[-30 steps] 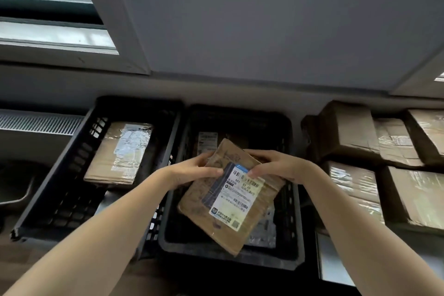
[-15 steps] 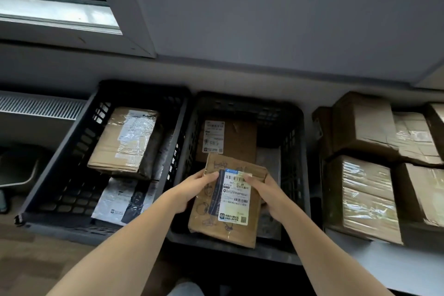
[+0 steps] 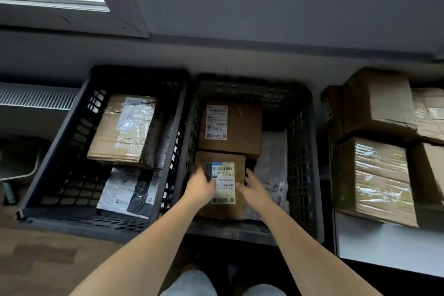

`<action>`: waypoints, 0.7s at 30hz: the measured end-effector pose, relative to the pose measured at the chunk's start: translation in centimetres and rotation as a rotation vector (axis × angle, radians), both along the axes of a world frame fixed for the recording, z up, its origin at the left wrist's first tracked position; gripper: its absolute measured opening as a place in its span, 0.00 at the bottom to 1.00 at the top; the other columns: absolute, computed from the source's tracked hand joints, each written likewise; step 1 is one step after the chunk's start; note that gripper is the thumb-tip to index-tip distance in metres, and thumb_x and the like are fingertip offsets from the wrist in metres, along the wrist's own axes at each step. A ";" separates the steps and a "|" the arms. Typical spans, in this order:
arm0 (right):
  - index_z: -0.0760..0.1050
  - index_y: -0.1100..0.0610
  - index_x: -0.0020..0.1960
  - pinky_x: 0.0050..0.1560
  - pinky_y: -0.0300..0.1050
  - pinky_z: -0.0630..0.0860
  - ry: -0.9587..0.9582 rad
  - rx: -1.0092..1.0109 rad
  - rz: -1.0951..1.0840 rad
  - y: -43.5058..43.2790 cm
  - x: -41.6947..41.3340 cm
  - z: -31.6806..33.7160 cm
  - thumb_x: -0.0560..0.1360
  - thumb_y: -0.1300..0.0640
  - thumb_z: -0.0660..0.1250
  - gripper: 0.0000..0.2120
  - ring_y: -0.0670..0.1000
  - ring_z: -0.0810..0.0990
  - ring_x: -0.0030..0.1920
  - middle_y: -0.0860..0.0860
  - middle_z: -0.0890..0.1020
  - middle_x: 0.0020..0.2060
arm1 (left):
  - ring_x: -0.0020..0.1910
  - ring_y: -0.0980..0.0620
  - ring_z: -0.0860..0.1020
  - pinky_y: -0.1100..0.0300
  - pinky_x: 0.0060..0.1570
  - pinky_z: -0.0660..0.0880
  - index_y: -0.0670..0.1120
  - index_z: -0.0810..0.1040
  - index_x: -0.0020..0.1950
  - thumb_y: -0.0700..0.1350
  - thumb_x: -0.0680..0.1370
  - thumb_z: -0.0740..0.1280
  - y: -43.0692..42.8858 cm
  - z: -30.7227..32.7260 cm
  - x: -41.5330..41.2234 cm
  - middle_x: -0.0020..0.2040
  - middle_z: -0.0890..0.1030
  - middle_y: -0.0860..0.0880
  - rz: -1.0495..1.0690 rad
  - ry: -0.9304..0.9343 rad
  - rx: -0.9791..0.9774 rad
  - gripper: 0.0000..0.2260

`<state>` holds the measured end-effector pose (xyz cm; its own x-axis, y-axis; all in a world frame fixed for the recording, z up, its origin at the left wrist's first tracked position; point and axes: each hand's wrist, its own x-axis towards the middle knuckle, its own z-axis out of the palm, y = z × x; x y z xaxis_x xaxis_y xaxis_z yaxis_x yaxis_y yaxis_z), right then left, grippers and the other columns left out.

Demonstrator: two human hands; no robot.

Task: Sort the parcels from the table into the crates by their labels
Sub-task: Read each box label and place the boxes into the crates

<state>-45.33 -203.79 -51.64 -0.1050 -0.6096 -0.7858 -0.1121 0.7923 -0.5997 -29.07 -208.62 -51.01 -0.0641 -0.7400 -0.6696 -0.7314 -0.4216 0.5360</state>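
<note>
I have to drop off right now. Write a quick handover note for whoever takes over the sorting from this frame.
Hands: the left hand is on the left edge of the parcel, blurred, grip unclear. The right hand has straight fingers touching its right edge.
Position: the parcel is label up, low at the front of the right crate, in front of a brown box and beside a white bag.
Done: the left crate holds a taped box and a flat bag.
Left: let go, then sort the boxes stacked on the table.
</note>
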 end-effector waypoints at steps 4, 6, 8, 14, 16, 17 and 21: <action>0.59 0.47 0.81 0.74 0.55 0.68 -0.004 0.070 0.010 0.9 0.4 -1.5 0.82 0.51 0.64 0.29 0.53 0.70 0.74 0.48 0.69 0.76 | 0.75 0.46 0.67 0.54 0.72 0.67 0.46 0.64 0.79 0.49 0.84 0.63 0.5 -0.4 0.0 0.78 0.66 0.45 -0.183 0.008 0.069 0.24; 0.59 0.48 0.81 0.75 0.57 0.68 -0.021 0.116 0.001 1.3 0.5 -1.8 0.83 0.51 0.63 0.28 0.54 0.69 0.74 0.50 0.69 0.76 | 0.79 0.46 0.62 0.55 0.74 0.62 0.45 0.63 0.80 0.52 0.84 0.62 0.4 -0.5 0.2 0.81 0.60 0.45 -0.259 -0.022 0.117 0.26; 0.60 0.50 0.80 0.75 0.56 0.66 -0.012 0.146 -0.015 1.4 0.8 -0.5 0.84 0.52 0.61 0.26 0.54 0.68 0.75 0.50 0.68 0.77 | 0.78 0.46 0.63 0.55 0.74 0.63 0.44 0.64 0.80 0.53 0.84 0.62 0.2 -0.4 0.4 0.81 0.62 0.46 -0.260 -0.018 0.118 0.26; 0.65 0.53 0.78 0.75 0.56 0.67 0.048 0.063 -0.090 0.9 1.4 1.8 0.83 0.48 0.61 0.25 0.54 0.69 0.74 0.51 0.70 0.76 | 0.74 0.46 0.70 0.60 0.65 0.68 0.45 0.65 0.79 0.53 0.84 0.62 -0.5 1.6 0.2 0.77 0.69 0.46 -0.234 0.058 0.129 0.25; 0.66 0.53 0.78 0.75 0.55 0.67 0.063 0.021 -0.117 0.5 1.4 2.9 0.83 0.47 0.61 0.25 0.54 0.68 0.75 0.51 0.70 0.76 | 0.73 0.47 0.71 0.57 0.67 0.69 0.45 0.66 0.78 0.54 0.84 0.61 -1.0 2.5 0.3 0.75 0.71 0.46 -0.237 0.094 0.114 0.25; 0.67 0.53 0.78 0.75 0.55 0.67 0.069 0.013 -0.129 0.4 1.3 3.5 0.83 0.47 0.61 0.25 0.54 0.69 0.74 0.50 0.70 0.75 | 0.71 0.47 0.72 0.58 0.64 0.70 0.45 0.67 0.78 0.54 0.84 0.61 -1.2 2.9 0.4 0.74 0.72 0.46 -0.230 0.109 0.108 0.24; 0.71 0.52 0.74 0.72 0.50 0.70 0.070 0.036 -0.210 1.3 0.9 5.5 0.84 0.46 0.61 0.21 0.51 0.74 0.69 0.48 0.74 0.72 | 0.59 0.50 0.78 0.58 0.51 0.75 0.47 0.71 0.73 0.54 0.84 0.62 -1.9 3.5 0.1 0.66 0.78 0.48 -0.189 0.183 0.082 0.20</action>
